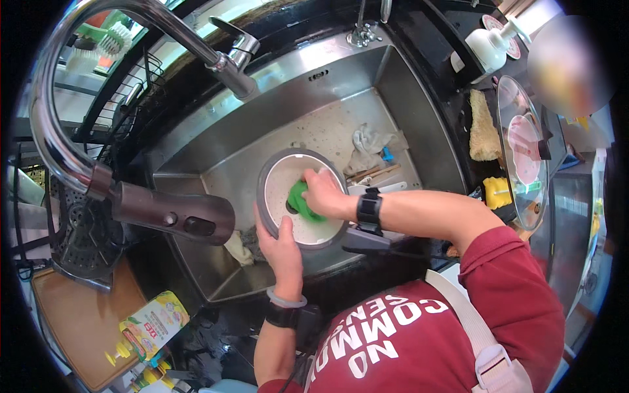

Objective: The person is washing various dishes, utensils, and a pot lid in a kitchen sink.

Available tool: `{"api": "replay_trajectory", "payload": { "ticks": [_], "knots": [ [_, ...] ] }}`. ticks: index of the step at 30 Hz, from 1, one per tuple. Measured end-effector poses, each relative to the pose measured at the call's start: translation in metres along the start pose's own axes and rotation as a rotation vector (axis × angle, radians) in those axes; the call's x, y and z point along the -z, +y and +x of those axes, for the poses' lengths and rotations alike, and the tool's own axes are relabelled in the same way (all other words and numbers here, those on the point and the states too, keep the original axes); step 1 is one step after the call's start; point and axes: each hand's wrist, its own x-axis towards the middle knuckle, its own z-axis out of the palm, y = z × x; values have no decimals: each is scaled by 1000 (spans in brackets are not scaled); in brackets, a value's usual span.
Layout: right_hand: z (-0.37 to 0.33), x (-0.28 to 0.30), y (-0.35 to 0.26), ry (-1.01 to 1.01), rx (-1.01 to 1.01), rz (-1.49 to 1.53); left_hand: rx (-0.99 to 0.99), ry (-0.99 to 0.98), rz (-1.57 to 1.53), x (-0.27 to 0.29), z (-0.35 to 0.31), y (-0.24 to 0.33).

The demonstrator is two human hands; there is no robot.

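Observation:
Over the sink basin I hold a round pot (275, 171), white inside with a grey rim, tilted so its inside faces up toward me. My left hand (280, 254) grips its near left side, with the thumb over the rim and the other fingers mostly hidden behind the wall. Inside the pot, my right hand (325, 194) is closed on a green cloth (303, 204), pressed against the inner wall. A small dark spot shows beside the cloth.
A wet grey rag (370, 145) and chopsticks (373, 173) lie in the steel sink (216, 157). The faucet's dark spray head (173, 213) hangs left of the pot. Right of the sink are a loofah (483, 128), a glass lid (524, 150) and a white pump bottle (488, 49).

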Motion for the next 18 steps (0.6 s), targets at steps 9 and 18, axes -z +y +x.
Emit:
{"api": "replay_trajectory", "payload": {
  "ticks": [9,18],
  "knots": [
    [-8,-2,-20,-253,479,362,-10,49,81,-2,-1,6],
    [17,23,-4,259,718,-280,63,52,-131,0,-6,3]
  ]
}}
